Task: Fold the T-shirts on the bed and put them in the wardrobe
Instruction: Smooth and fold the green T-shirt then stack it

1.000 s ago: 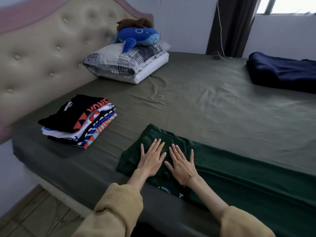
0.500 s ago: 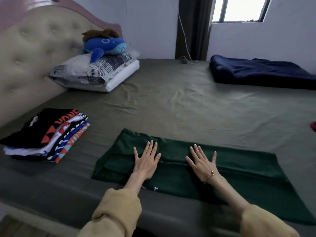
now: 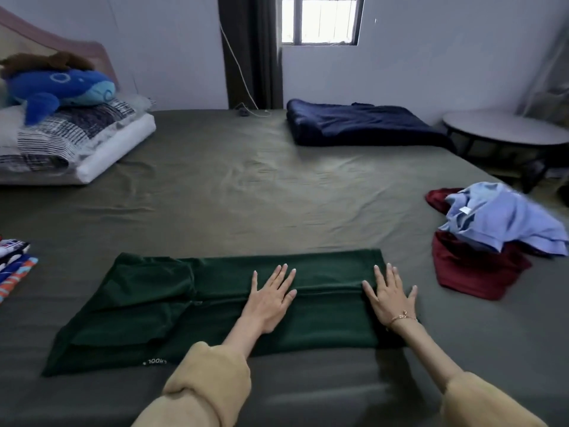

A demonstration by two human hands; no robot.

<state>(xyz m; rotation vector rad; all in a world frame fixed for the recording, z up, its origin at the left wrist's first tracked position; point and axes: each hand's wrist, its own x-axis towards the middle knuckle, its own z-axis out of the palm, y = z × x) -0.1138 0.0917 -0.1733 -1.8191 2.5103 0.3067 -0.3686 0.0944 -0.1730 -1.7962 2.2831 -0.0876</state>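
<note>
A dark green T-shirt (image 3: 172, 309) lies folded into a long strip across the near part of the olive bed (image 3: 246, 192). My left hand (image 3: 271, 298) presses flat on its middle, fingers straight. At the strip's right end my right hand (image 3: 388, 298) lies flat too, fingers spread. A stack of folded printed T-shirts (image 3: 14, 266) shows at the left edge. To the right, a light blue shirt (image 3: 498, 220) lies crumpled on a dark red shirt (image 3: 474, 266).
Pillows (image 3: 70, 140) with a blue plush whale (image 3: 58, 87) sit at the head of the bed on the left. A folded navy blanket (image 3: 360, 121) lies at the far side. A round table (image 3: 508, 134) stands beyond the bed's right corner.
Both hands slid to the right along the green strip and moved apart. My view turned right, bringing in the blue and red shirts and pushing the folded stack to the edge.
</note>
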